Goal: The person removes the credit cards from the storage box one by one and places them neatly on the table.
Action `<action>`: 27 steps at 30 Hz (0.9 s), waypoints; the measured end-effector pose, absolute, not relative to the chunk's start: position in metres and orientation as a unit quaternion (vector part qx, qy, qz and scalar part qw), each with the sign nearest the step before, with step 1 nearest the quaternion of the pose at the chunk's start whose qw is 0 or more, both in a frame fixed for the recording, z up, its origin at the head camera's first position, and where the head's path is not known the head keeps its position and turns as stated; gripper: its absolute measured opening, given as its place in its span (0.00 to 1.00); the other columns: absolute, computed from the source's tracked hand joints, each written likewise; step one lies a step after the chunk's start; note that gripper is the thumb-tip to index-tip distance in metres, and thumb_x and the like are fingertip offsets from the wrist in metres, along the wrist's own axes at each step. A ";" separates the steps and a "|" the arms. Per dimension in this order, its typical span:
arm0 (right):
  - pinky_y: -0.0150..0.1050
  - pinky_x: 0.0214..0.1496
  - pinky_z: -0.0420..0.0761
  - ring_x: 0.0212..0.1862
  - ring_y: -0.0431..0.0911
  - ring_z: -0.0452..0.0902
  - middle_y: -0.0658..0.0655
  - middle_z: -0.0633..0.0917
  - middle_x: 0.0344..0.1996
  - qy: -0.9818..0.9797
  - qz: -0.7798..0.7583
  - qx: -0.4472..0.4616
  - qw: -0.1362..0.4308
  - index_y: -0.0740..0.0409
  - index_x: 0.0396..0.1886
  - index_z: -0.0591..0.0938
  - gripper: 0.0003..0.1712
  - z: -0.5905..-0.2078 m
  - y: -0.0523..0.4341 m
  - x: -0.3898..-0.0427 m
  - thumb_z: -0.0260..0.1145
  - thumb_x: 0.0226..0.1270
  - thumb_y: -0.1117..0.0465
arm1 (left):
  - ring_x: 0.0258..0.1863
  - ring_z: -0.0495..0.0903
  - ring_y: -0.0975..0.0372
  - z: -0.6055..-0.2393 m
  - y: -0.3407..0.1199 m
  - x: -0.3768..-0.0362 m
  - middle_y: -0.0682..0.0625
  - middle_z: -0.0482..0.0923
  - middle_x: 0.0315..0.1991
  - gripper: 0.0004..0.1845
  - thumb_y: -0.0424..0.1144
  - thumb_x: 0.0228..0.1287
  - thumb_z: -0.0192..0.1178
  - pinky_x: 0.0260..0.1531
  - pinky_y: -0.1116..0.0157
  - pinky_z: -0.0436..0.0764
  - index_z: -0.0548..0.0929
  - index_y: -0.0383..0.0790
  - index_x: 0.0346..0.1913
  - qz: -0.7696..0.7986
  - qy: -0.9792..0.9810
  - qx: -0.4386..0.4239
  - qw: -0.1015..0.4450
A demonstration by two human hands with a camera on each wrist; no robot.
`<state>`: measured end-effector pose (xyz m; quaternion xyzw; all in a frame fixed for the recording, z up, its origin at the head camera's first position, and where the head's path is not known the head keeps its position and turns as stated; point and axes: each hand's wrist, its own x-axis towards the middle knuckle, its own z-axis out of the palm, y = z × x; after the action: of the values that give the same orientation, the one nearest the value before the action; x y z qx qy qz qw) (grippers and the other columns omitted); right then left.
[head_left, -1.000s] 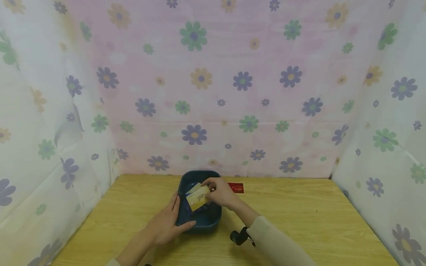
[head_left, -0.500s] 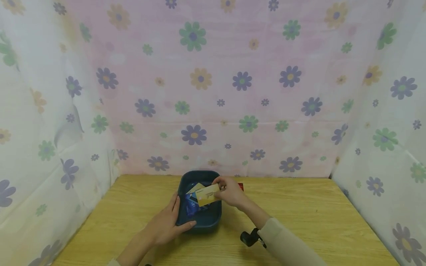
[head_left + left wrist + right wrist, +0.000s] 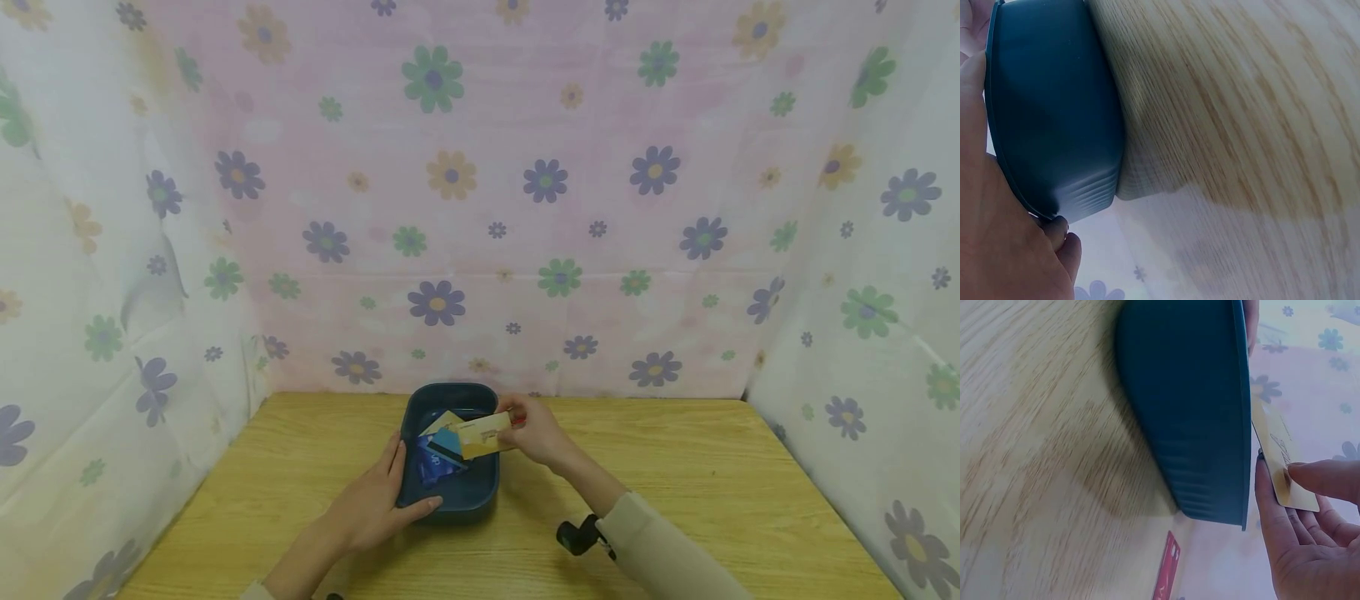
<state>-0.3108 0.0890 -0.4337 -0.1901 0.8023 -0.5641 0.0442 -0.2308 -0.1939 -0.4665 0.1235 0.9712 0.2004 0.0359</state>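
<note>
In the head view a dark blue plastic bin (image 3: 480, 498) stands on the wooden table. My left hand (image 3: 370, 506) grips its left side, thumb on the front rim and fingers along the wall. The left wrist view shows fingers of that hand (image 3: 1007, 244) bent at a corner of the bin (image 3: 1054, 106). My right hand (image 3: 542, 432) pinches a gold card (image 3: 480, 435) between thumb and fingers, above the bin's right rim. In the right wrist view the card (image 3: 1282, 459) is held beside the rim. Inside the bin lie a blue card (image 3: 437, 467) and a pale card (image 3: 444, 422), partly overlapped.
A red card (image 3: 1166, 569) lies on the table (image 3: 675, 483) beyond the bin's right side, mostly behind my right hand in the head view. A black device (image 3: 579, 537) is strapped at my right wrist. Flowered cloth (image 3: 487, 192) encloses the table's back and sides.
My right hand has moved right with the gold card, from over the bin's middle to its right rim. The blue card beneath is now uncovered. The left hand stays put.
</note>
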 end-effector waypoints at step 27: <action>0.57 0.46 0.87 0.44 0.55 0.82 0.70 0.81 0.49 0.779 -0.598 -0.169 0.078 0.71 0.61 0.78 0.25 -0.443 0.125 -0.307 0.64 0.62 0.78 | 0.76 0.59 0.38 -0.467 -0.194 -0.230 0.38 0.37 0.83 0.64 0.78 0.62 0.53 0.68 0.41 0.68 0.47 0.30 0.81 0.205 0.971 0.120 0.033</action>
<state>-0.3074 0.1252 -0.4426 -0.1691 0.7794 -0.5982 0.0783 -0.2299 -0.1941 -0.4667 0.1202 0.9708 0.2047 0.0332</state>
